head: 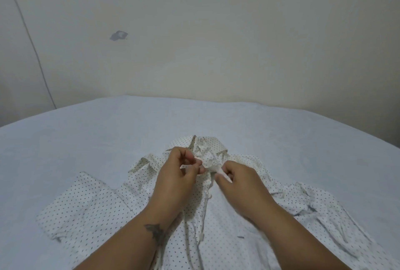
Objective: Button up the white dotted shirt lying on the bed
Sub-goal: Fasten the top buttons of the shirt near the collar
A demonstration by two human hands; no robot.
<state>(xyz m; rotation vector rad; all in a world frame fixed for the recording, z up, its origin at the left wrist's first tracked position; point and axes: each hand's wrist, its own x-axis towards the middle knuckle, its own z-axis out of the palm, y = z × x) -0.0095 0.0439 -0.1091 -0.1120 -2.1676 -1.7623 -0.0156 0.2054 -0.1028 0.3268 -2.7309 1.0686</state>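
Observation:
The white dotted shirt [91,207] lies front-up on the bed, collar [207,142] pointing away from me, sleeves folded in at both sides. My left hand [179,172] pinches the left edge of the front opening just below the collar. My right hand [240,181] pinches the opposite edge, and the two edges are bunched together between my fingertips. The button and buttonhole there are hidden by fabric and fingers. Lower down, the front placket [202,222] runs toward me between my forearms.
The bed [86,135] has a pale sheet and spreads wide around the shirt. A plain wall [216,31] rises behind it, with a thin cable [32,47] running down at the left.

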